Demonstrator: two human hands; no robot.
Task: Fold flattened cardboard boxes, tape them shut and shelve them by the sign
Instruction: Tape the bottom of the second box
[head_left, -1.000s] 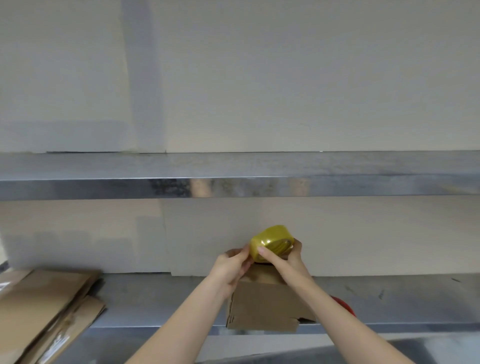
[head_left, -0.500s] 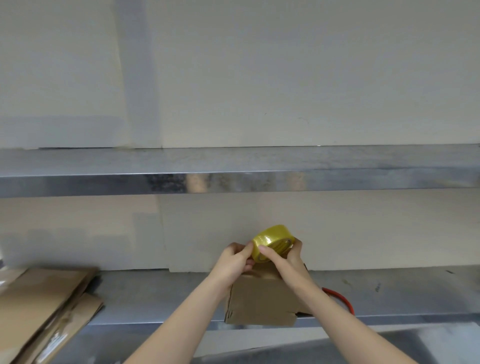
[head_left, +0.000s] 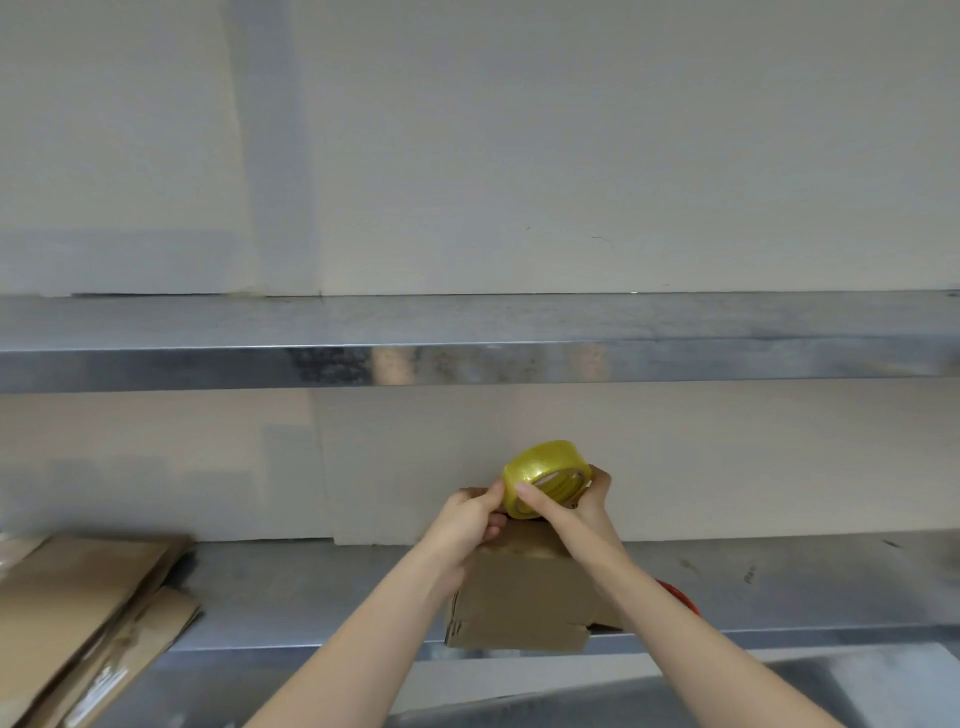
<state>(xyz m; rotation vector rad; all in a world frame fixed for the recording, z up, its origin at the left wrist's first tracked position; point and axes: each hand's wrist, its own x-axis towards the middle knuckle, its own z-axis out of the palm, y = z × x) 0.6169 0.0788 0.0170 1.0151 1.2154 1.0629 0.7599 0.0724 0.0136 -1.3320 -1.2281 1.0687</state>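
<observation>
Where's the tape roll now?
Head view, just right of centre: the yellow tape roll is held between the left hand and right hand, above the cardboard box on the lower shelf.

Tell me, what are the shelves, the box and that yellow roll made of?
The shelves: metal, likely stainless steel; dull brushed top, shiny front edge that mirrors blurred shapes. The box: brown cardboard, matte, with creased flaps. The tape roll: glossy, see-through yellowish plastic film, probably on a card core.

the lower metal shelf (head_left: 311, 587) carries a brown cardboard box (head_left: 519, 597) at its front edge, a pile of flat cardboard sheets (head_left: 78, 597) at the left, and a red thing (head_left: 680, 595) just right of the box, mostly hidden. an upper metal shelf (head_left: 467, 322) runs above.
</observation>
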